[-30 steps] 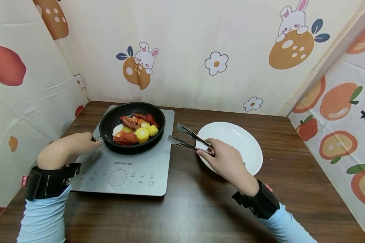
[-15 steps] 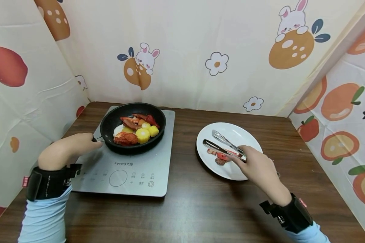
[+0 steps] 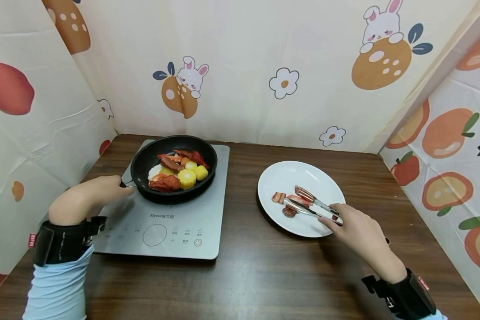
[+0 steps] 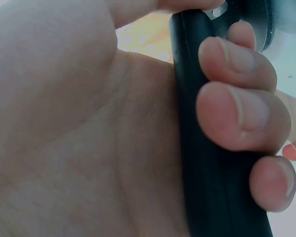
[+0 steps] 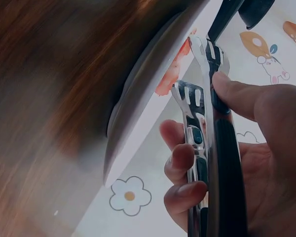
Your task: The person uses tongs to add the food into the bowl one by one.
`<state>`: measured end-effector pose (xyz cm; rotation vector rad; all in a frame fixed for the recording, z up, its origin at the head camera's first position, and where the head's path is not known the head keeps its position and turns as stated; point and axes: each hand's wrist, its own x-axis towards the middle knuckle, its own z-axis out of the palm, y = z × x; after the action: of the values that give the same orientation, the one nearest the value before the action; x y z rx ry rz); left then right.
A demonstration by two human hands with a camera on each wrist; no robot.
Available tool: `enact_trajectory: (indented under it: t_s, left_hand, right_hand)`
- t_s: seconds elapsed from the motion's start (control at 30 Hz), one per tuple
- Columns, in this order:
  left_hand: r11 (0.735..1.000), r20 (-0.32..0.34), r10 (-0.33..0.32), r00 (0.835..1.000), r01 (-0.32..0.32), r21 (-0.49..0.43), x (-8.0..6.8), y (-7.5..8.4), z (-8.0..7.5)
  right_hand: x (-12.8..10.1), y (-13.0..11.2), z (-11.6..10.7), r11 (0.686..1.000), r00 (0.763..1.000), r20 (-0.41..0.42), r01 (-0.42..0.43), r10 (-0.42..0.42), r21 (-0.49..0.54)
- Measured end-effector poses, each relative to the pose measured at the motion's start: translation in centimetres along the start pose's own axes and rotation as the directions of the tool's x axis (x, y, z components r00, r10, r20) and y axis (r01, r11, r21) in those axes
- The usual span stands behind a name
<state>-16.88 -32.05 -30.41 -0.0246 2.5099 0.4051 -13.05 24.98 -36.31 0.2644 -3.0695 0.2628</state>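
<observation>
My left hand [image 3: 100,195] grips the black handle [image 4: 207,118] of a frying pan [image 3: 142,166], fingers curled round it. Inside the pan lie yellow corn pieces [image 3: 187,178], reddish meat [image 3: 165,182], sausage-like slices and something white. With my right hand [image 3: 362,231] I hold metal tongs [image 3: 318,205] with dark grips, thumb on one arm and fingers on the other. Their tips are spread apart over a white plate [image 3: 278,178], close to a red-and-white slice [image 3: 300,200]. A striped bacon-like piece [image 3: 279,198] and a small brown round piece [image 3: 290,212] lie beside it on the plate.
The pan stands on a silver induction cooker [image 3: 172,235], left on the brown wooden table [image 3: 240,284]. Printed cloth [image 3: 240,66] encloses the table at the back and both sides.
From between the cooker and the plate, the right hand with the tongs has moved right, so the tips now lie over the plate's food. The left hand and pan have stayed put.
</observation>
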Motion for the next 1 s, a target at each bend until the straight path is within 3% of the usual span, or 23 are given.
enact_trajectory:
  t_s: [0.37, 1.0]
  left_hand:
    - [0.999, 0.017, -0.008, 1.000, 0.009, -0.046, -0.42, 0.17, -0.08]
    - [0.996, 0.029, -0.026, 0.999, 0.028, -0.082, -0.34, 0.39, -0.15]
  right_hand:
    - [0.80, 0.00, -0.51, 0.995, 0.997, -0.012, 0.080, -0.081, -0.057]
    - [0.51, 0.38, -0.65, 0.998, 0.999, -0.010, 0.050, -0.051, -0.042]
